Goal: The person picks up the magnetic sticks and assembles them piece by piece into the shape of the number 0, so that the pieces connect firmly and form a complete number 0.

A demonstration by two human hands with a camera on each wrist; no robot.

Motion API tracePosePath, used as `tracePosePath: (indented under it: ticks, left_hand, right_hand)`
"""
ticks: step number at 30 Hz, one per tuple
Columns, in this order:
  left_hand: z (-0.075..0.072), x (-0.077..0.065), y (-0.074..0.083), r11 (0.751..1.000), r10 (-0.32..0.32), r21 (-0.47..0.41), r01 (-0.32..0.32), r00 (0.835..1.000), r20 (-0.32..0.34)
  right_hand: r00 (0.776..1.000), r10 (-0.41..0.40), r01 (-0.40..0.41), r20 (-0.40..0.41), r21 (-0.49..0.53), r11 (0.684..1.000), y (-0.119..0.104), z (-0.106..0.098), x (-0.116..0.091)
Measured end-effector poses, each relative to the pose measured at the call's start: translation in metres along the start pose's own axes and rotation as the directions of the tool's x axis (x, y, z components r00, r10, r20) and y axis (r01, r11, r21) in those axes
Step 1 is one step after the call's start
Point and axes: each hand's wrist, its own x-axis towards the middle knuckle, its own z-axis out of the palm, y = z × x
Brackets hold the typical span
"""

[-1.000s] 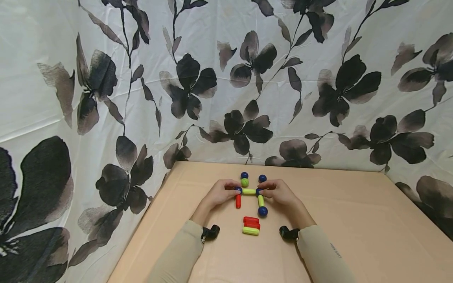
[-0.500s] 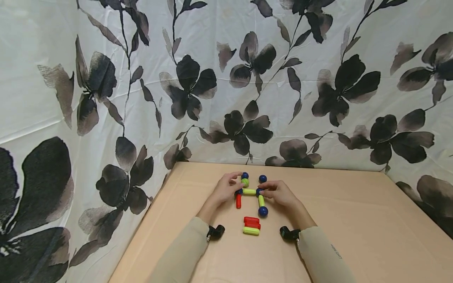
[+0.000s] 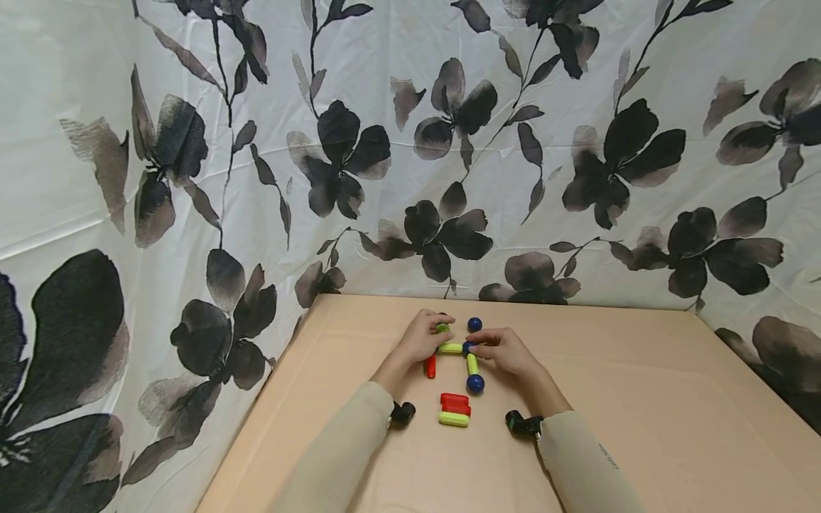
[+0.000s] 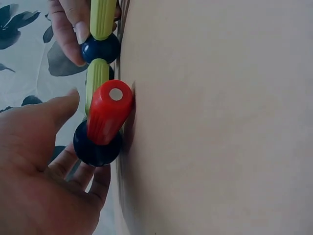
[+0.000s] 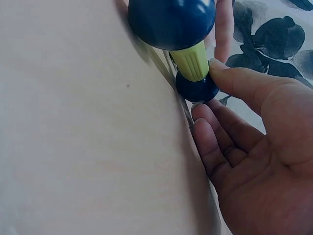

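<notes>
My left hand (image 3: 420,336) holds the small round green ball (image 3: 442,328), its thumb and fingertips on either side. The blue ball behind it is mostly hidden by the fingers. My right hand (image 3: 508,349) pinches a blue ball (image 5: 196,88) at the frame's right corner. From that corner a yellow-green stick (image 3: 451,348) runs left, and another yellow-green stick (image 3: 472,365) runs to the near blue ball (image 3: 475,383). At the left corner, a red stick (image 4: 110,110) points out from a blue ball (image 4: 98,147), beside my left palm.
Two red sticks (image 3: 455,405) and a yellow-green stick (image 3: 454,420) lie side by side nearer the person. A loose blue ball (image 3: 474,324) sits beyond my right hand. A flower-printed cloth (image 3: 359,242) hangs behind the tan tabletop (image 3: 609,399).
My left hand has let go of the left corner's blue ball, moved forward and right, and come round the green ball. The right hand stays at its corner.
</notes>
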Motion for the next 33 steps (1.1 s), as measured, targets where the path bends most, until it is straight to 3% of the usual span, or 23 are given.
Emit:
tracePosePath:
  ticks: [6,13,18,23,33]
  left_hand:
    - [0.001,-0.001,0.005,0.993,-0.062,0.098,0.064,0.998,-0.027]
    - [0.000,-0.005,0.009,0.991,-0.117,0.060,0.119,0.992,-0.039]
    - [0.000,-0.003,0.006,0.994,-0.102,0.025,0.103,0.994,-0.038]
    - [-0.003,-0.004,0.004,0.997,-0.071,-0.013,0.070,0.993,-0.089]
    - [-0.015,-0.017,0.014,0.995,0.006,-0.100,-0.015,0.996,-0.088]
  right_hand:
    - [1.000,-0.002,0.002,0.000,-0.008,1.000,0.000,0.001,0.001]
    - [1.000,0.003,-0.003,0.005,-0.007,1.000,-0.003,0.003,0.001]
    - [1.000,0.010,-0.010,-0.008,-0.008,1.000,-0.002,0.002,0.000]
    - [1.000,0.017,-0.017,-0.005,-0.009,1.000,-0.001,0.003,-0.001]
    - [1.000,0.013,-0.013,-0.011,-0.017,1.000,-0.003,0.002,-0.001]
